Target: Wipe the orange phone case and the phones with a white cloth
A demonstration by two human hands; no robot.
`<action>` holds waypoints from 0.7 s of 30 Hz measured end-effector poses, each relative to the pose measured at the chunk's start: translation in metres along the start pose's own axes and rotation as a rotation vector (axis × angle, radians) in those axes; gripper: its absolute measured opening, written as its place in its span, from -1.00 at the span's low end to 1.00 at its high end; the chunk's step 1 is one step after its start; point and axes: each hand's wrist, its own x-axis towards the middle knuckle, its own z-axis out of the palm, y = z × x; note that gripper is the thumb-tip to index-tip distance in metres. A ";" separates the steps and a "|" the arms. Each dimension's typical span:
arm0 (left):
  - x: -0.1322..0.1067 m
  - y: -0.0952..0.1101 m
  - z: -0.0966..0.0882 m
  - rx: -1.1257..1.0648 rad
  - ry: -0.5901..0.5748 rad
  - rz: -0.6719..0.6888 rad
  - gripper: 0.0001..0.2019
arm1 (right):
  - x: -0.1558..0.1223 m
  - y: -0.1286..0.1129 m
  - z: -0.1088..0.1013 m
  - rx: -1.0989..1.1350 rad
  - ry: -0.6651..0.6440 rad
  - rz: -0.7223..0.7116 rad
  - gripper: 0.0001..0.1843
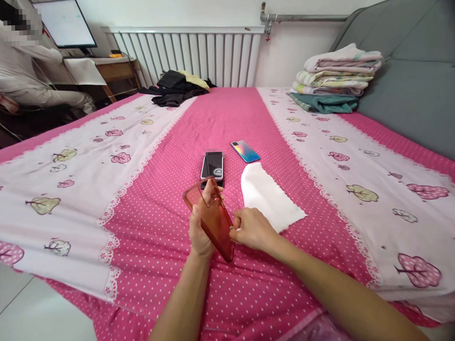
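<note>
A translucent reddish-orange phone case [219, 224] is held tilted above the bed. Wrapped around its left side and behind it is my left hand [200, 235], thumb on the near edge. My right hand [254, 227] is closed, with thumb and forefinger pinched at the case's right edge; its other fingers are curled under and partly hidden. Just beyond the case lies a dark phone [214, 166] with a light rim. A shiny blue, rainbow-tinted phone [246, 151] rests back down to its right. Beside my right hand a white cloth [267, 194] is spread.
The bed has a pink dotted sheet [225, 111] with printed side bands. Dark clothes [174, 88] lie at the far left, folded bedding [334, 79] at the far right by a grey headboard [410, 59]. A radiator [193, 55] lines the wall. A person [18, 63] sits at a desk with a monitor [65, 24].
</note>
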 end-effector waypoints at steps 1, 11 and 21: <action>0.000 0.001 0.001 -0.004 -0.004 0.004 -0.45 | 0.000 0.000 0.000 0.003 0.002 0.010 -0.91; 0.003 0.019 0.003 -0.111 -0.047 0.055 -0.39 | 0.005 0.003 -0.001 0.100 0.059 -0.068 -0.77; -0.002 -0.005 -0.012 0.191 -0.364 -0.085 -0.43 | 0.011 0.008 -0.010 0.496 0.277 -0.092 -0.78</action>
